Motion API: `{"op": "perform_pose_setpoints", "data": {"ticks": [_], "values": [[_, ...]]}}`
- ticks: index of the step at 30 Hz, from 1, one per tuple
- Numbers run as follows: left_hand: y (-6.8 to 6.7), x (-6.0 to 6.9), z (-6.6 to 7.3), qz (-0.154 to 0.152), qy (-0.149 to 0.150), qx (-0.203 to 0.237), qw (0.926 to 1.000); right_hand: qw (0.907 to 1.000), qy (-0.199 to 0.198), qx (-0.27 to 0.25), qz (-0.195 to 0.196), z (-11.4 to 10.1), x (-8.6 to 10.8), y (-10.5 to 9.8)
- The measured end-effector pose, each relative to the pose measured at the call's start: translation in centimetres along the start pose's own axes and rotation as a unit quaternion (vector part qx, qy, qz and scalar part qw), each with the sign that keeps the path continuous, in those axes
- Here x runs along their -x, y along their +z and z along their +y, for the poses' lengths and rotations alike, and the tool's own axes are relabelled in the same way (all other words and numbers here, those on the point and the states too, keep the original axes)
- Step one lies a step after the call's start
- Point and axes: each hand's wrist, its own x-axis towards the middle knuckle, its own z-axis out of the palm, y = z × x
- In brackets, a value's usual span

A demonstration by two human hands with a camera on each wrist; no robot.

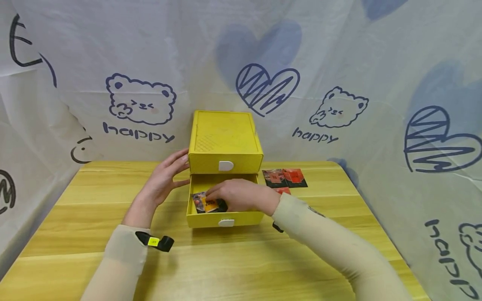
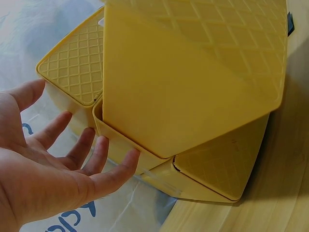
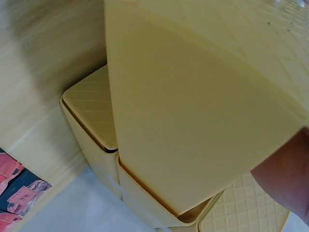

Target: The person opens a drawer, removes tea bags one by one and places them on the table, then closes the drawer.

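A small yellow two-drawer cabinet stands at the back of the table, its upper drawer closed and its lower drawer pulled out. My left hand rests its spread fingertips against the cabinet's left side, as the left wrist view also shows. Inside the lower drawer, my right hand pinches a small square packet with an orange label; the thumb is hidden. Only a blurred part of the right hand shows in the right wrist view, beside the drawer wall.
On the table, right of the cabinet, lie dark square packets with red labels, one partly behind my right forearm. A printed white cloth hangs close behind the cabinet and along both sides. White tabs mark the drawer fronts.
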Motion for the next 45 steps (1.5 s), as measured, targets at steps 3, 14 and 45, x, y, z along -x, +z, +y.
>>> {"op": "perform_pose_setpoints", "data": {"ticks": [3, 14, 45], "values": [[-0.02, -0.02, 0.05, 0.0, 0.001, -0.001, 1.0, 1.0, 0.001, 0.008, 0.002, 0.0, -0.13, -0.02], [0.02, 0.05, 0.0, -0.001, 0.0, 0.002, 1.0, 0.9999, -0.011, 0.001, 0.004, 0.01, -0.54, -0.01], [-0.05, -0.03, 0.07, -0.004, -0.004, 0.011, 0.9999, 0.9994, 0.014, -0.026, 0.018, 0.16, 0.0, 0.02]]}}
